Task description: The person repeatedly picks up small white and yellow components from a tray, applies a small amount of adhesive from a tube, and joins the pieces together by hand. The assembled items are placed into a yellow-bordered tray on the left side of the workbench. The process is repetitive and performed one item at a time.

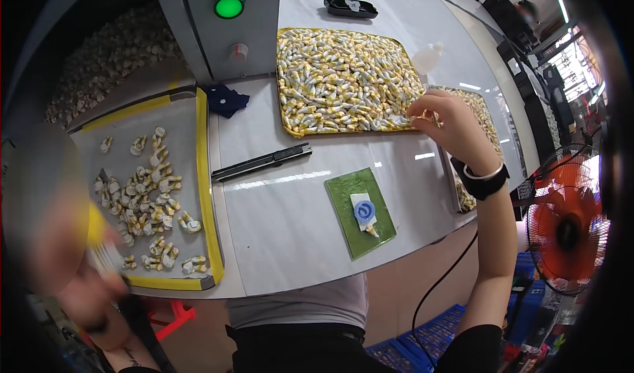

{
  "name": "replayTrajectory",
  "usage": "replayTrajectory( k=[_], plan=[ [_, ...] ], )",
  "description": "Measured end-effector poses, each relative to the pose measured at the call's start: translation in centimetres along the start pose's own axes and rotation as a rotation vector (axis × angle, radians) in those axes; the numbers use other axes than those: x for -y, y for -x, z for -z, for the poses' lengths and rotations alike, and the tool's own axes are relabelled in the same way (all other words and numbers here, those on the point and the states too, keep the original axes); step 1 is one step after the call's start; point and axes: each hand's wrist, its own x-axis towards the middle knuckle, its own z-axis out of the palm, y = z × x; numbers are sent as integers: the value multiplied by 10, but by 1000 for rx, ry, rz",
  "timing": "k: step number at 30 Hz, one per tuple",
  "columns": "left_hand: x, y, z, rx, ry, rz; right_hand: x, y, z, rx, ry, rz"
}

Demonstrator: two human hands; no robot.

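Observation:
My right hand (452, 123) is at the near right corner of a yellow-edged tray (285, 112) heaped with small white-and-yellow tapered pieces (350, 75). Its fingertips are pinched around one or more of these pieces. At the far left, my left hand (63, 247) is smeared by motion beside a yellow-taped tray (210, 234). Something pale and yellow shows by its fingers, too blurred to name. Loose white-and-yellow pieces (142, 204) lie scattered in that taped tray. Between the hands, a green mat (343, 231) bears a white card with a blue swirl and a small pointed tip.
A black bar-shaped tool (264, 163) lies beside the taped tray. Behind stands a grey machine housing with a lit green button (229, 5), near a dark blue cloth (226, 100). Another filled tray (462, 201) sits under my right forearm. An orange fan (568, 231) stands at right.

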Motion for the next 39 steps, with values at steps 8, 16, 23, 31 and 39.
replayTrajectory(
  k=[8, 16, 23, 31, 39],
  plan=[
    [-19, 49, -89, 294, 1051, 167, 1, -11, -16, 21, 20, 64],
    [-32, 57, -124, 467, 1705, 449, 26, -8, -11, -147, -18, 90],
    [-34, 65, -135, 297, 1834, 634, 105, 45, -14, 95, -263, 247],
    [-47, 52, -138, 214, 1707, 845, 103, 58, -24, 79, -37, 293],
    [-46, 53, -139, 259, 1772, 863, 102, 58, -22, 108, -238, 163]
  ],
)
